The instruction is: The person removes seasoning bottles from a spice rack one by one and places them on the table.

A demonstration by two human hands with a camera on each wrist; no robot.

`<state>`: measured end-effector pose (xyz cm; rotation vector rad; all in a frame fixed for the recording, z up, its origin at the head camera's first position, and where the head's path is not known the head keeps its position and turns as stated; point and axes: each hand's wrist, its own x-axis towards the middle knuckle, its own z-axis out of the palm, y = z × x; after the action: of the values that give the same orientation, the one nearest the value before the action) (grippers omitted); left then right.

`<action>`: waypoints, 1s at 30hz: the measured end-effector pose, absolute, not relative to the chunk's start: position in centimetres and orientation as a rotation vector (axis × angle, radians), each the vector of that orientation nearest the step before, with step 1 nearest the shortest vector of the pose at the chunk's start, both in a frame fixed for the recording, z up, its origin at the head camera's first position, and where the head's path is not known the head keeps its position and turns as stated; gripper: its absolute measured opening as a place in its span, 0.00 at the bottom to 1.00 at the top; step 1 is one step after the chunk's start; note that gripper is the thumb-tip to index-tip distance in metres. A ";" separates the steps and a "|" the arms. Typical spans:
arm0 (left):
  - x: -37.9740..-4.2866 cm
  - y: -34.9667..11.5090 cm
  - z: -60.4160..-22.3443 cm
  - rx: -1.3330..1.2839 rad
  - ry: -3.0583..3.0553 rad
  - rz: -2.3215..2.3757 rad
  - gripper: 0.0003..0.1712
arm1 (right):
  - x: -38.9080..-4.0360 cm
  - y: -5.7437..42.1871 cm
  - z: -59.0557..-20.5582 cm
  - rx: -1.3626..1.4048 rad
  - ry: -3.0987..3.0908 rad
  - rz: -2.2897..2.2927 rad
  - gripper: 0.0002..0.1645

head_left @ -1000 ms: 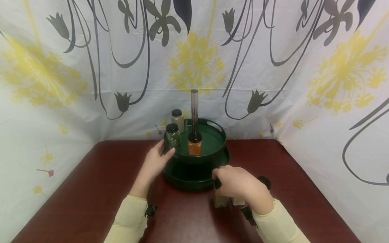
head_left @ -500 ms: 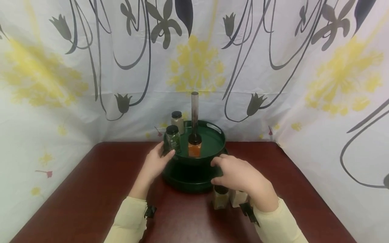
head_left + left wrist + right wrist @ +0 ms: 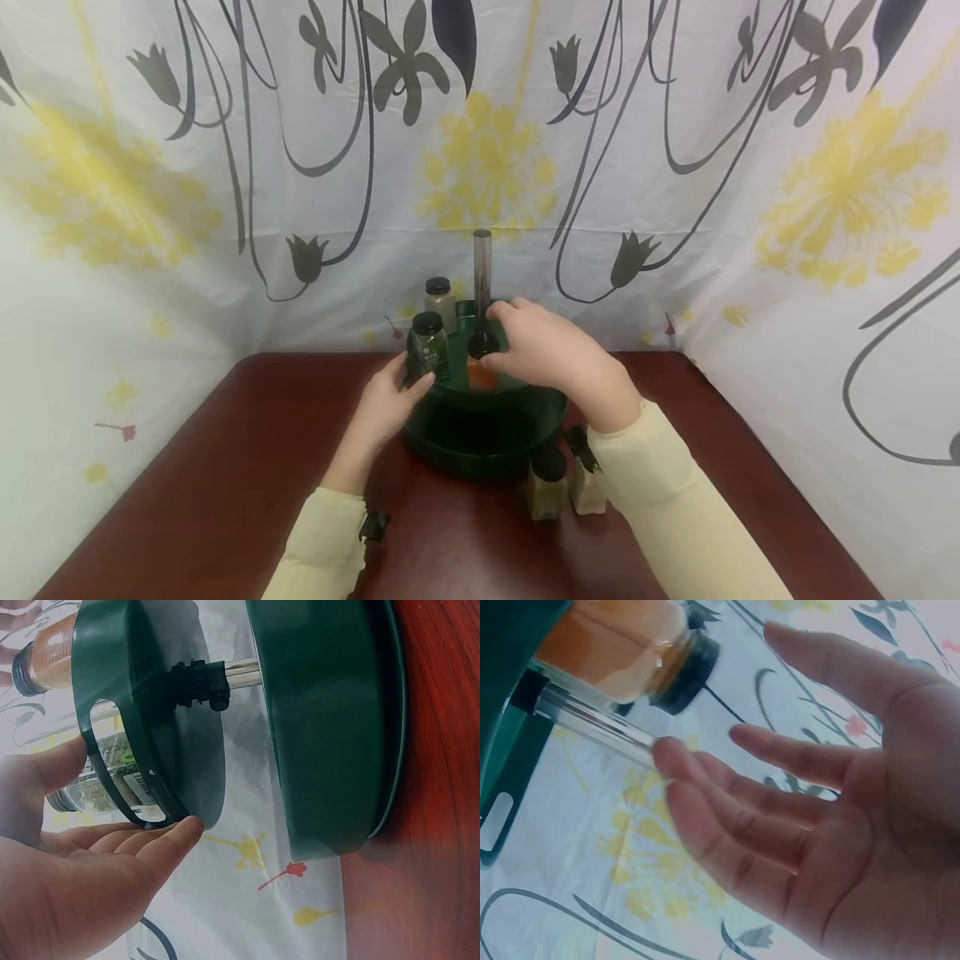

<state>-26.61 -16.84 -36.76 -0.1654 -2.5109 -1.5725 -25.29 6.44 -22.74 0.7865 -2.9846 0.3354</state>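
A green two-tier round tray stand stands near the table's back. My left hand [image 3: 386,404] grips the left side of its upper tray [image 3: 112,622], thumb at the rim by the handle cutout, fingers at the bottom edge. On that tray sit a spice jar of green herbs [image 3: 431,352], a jar of pale powder [image 3: 442,310] and a jar of orange spice [image 3: 619,645], all black-lidded. Reaching over the tray's right side, my right hand [image 3: 551,350] has its fingers spread beside the orange jar's lid [image 3: 688,675]. In the right wrist view a gap shows between them.
Two more black-lidded spice jars, one yellowish [image 3: 547,496] and one pale [image 3: 588,493], stand on the dark red table [image 3: 225,467] right of the lower tray [image 3: 472,462]. A clear tube [image 3: 482,271] rises from the stand's middle. Patterned cloth [image 3: 360,200] hangs behind.
My right hand has let go of the yellowish jar on the table, then moved up and left to the orange jar. The left hand stays at the upper tray.
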 end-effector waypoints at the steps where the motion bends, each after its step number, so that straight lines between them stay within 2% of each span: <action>1: -26.6 -16.9 -36.8 -0.163 -2.511 -1.576 0.43 | -25.6 6.1 -22.7 0.778 -2.990 0.334 0.39; 11: -26.6 -16.9 -36.7 -0.190 -2.491 -1.617 0.42 | -27.4 4.2 -23.7 0.783 -3.024 0.367 0.37; 19: -26.3 -17.2 -36.5 -0.178 -2.504 -1.568 0.39 | -28.0 3.7 -25.0 0.919 -2.980 0.373 0.29; 30: -26.6 -17.0 -36.4 -0.154 -2.552 -1.538 0.41 | -27.8 4.6 -23.7 0.909 -2.938 0.495 0.28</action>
<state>-26.55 -17.02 -36.39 -0.1545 -2.5520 -1.5381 -27.84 4.56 -23.69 0.9090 -2.9375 0.4953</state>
